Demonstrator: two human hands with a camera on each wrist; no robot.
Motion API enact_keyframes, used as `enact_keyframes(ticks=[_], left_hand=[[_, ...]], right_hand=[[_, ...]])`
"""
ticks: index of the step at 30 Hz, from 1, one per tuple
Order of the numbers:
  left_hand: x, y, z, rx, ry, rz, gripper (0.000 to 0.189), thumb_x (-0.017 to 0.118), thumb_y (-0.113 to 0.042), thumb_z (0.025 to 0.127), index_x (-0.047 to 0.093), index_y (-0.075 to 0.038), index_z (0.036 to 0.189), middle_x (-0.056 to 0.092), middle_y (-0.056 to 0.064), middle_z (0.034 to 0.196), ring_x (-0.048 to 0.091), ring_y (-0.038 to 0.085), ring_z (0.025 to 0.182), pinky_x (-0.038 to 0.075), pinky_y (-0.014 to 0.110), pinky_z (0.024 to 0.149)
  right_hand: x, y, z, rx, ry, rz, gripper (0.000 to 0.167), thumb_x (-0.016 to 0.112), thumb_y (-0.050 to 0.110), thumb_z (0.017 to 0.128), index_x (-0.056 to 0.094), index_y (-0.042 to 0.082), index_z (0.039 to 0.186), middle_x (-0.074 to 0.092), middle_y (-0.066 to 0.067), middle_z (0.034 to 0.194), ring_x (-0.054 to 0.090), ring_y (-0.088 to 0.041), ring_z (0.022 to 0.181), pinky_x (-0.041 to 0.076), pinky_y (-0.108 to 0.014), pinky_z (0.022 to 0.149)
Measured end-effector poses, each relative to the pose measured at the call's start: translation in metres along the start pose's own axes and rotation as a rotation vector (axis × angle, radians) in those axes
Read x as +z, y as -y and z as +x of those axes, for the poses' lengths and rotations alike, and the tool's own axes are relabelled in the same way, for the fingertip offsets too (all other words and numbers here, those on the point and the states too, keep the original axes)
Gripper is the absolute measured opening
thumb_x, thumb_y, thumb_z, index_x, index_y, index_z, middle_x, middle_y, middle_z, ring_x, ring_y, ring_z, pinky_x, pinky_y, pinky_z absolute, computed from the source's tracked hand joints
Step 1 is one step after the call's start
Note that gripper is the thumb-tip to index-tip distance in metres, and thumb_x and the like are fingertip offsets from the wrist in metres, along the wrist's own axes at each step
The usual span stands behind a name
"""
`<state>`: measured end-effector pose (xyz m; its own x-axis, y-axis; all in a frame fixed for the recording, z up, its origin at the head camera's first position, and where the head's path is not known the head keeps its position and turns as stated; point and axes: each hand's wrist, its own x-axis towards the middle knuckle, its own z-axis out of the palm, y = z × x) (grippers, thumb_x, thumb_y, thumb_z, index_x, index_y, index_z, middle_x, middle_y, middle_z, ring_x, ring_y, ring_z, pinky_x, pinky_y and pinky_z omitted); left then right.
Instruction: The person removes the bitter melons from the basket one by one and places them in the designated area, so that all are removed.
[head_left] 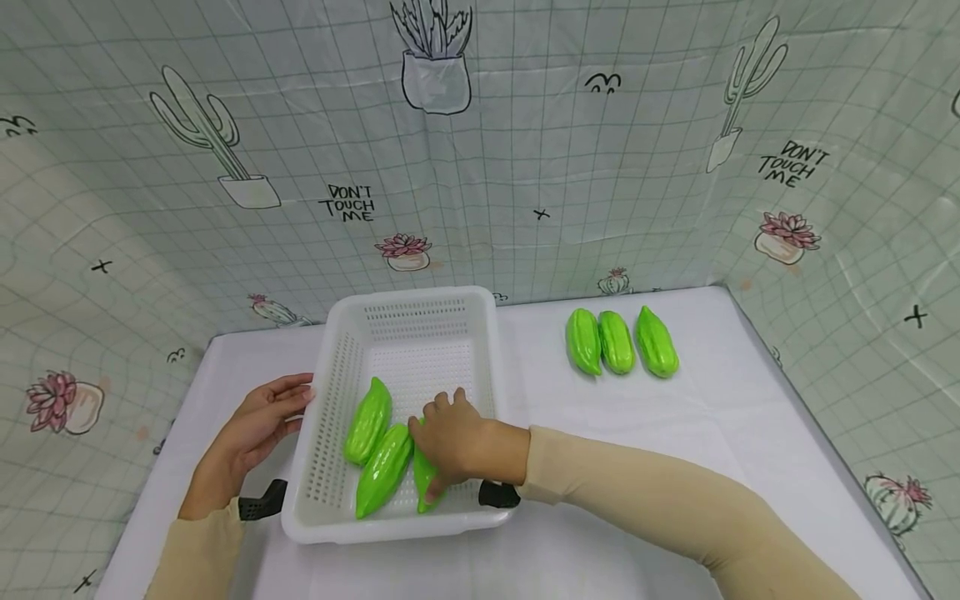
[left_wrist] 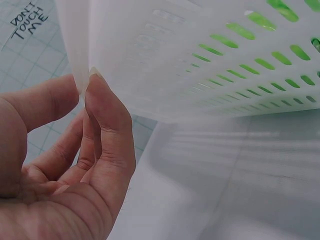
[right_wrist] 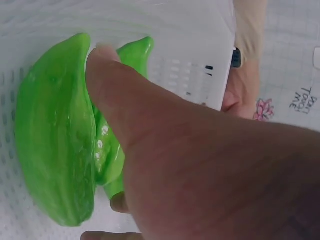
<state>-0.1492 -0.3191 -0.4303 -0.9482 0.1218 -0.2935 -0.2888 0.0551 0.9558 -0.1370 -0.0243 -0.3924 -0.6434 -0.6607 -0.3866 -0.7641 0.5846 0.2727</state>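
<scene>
Head view has my left grip (head_left: 258, 417) pinching the rim of the white basket (head_left: 405, 530), while my right grip (head_left: 453, 437) has thumb and fingers round one green gourd (head_left: 422, 477), low inside the basket. Two other gourds (head_left: 385, 471) lie in the basket just beside it, and three loose gourds (head_left: 617, 342) sit on the bench (head_left: 562, 567) to the basket's right. Stills can't prove whether I'm setting it down or lifting it, but I'd guess placing. If so, next move calls for easing my fingers off without bumping its neighbour, then reaching past the basket's right wall.
</scene>
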Motion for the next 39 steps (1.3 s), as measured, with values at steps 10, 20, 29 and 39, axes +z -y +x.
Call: enact_keyframes(ticks=[10,20,29,39], left_hand=[[-0.002,-0.001,-0.002,0.014,-0.004,-0.008,0.043,0.061,-0.012,0.109,0.047,0.000,0.147,0.071,-0.014,0.109,0.071,0.004,0.100,0.061,0.024,0.083],[0.000,-0.001,-0.001,0.007,-0.012,0.028,0.051,0.061,-0.012,0.109,0.040,0.006,0.152,0.070,-0.014,0.109,0.070,0.004,0.099,0.061,0.024,0.083],[0.001,-0.003,0.001,0.008,-0.005,0.042,0.060,0.059,-0.011,0.110,0.030,0.012,0.157,0.069,-0.015,0.109,0.069,0.003,0.098,0.061,0.024,0.082],[0.002,-0.003,0.000,0.003,-0.014,0.029,0.057,0.060,-0.010,0.109,0.033,0.011,0.155,0.069,-0.014,0.107,0.070,0.003,0.097,0.060,0.023,0.081]], right_hand=[[0.001,0.004,0.006,0.013,0.044,-0.067,0.114,0.067,0.091,0.075,0.051,0.014,0.156,0.062,-0.002,0.142,0.056,-0.024,0.134,0.047,-0.043,0.112],[0.005,0.011,0.014,0.044,0.063,-0.134,0.115,0.068,0.091,0.074,0.048,0.017,0.159,0.058,-0.004,0.151,0.051,-0.026,0.143,0.041,-0.048,0.119],[0.007,0.011,0.015,0.039,0.044,-0.095,0.119,0.066,0.095,0.071,0.049,0.015,0.157,0.059,-0.007,0.151,0.052,-0.029,0.143,0.045,-0.050,0.116],[0.007,0.012,0.017,0.035,0.021,-0.119,0.117,0.066,0.093,0.074,0.049,0.014,0.158,0.057,-0.009,0.152,0.051,-0.031,0.144,0.046,-0.050,0.115]])
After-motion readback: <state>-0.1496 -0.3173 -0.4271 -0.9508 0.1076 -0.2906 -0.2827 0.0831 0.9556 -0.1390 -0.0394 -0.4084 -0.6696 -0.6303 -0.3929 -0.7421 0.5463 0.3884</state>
